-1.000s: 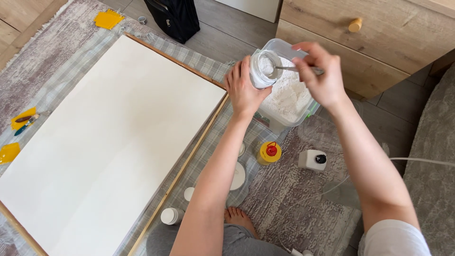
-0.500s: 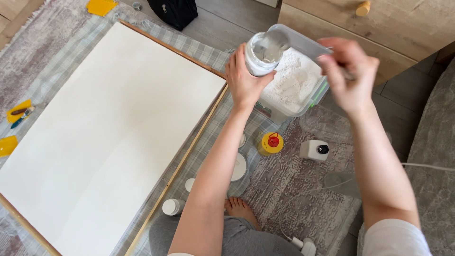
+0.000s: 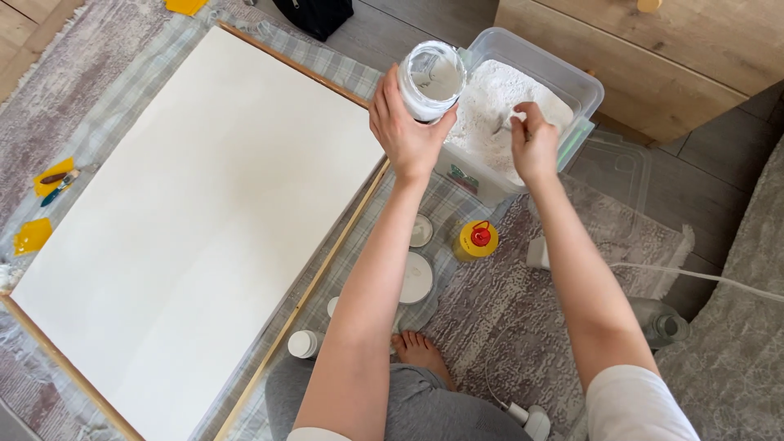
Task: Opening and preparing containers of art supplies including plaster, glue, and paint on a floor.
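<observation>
My left hand (image 3: 404, 131) grips an open glass jar (image 3: 430, 80) partly filled with white powder, held tilted at the edge of a clear plastic tub (image 3: 584, 86). The tub holds a heap of white powder (image 3: 490, 98). My right hand (image 3: 535, 145) reaches down into the tub and holds a metal spoon (image 3: 501, 125) whose bowl is dug into the powder.
A large white canvas (image 3: 188, 220) in a wooden frame lies on a checked cloth at left. A yellow bottle with a red cap (image 3: 474, 240), white lids (image 3: 416, 278), a small white jar (image 3: 302, 344) and the tub's clear lid (image 3: 612, 167) lie on the rug. A wooden dresser (image 3: 653, 57) stands behind.
My right hand has taken the spoon out of the jar and lowered it into the tub's powder. The jar stays in my left hand; the camera view has shifted downward.
</observation>
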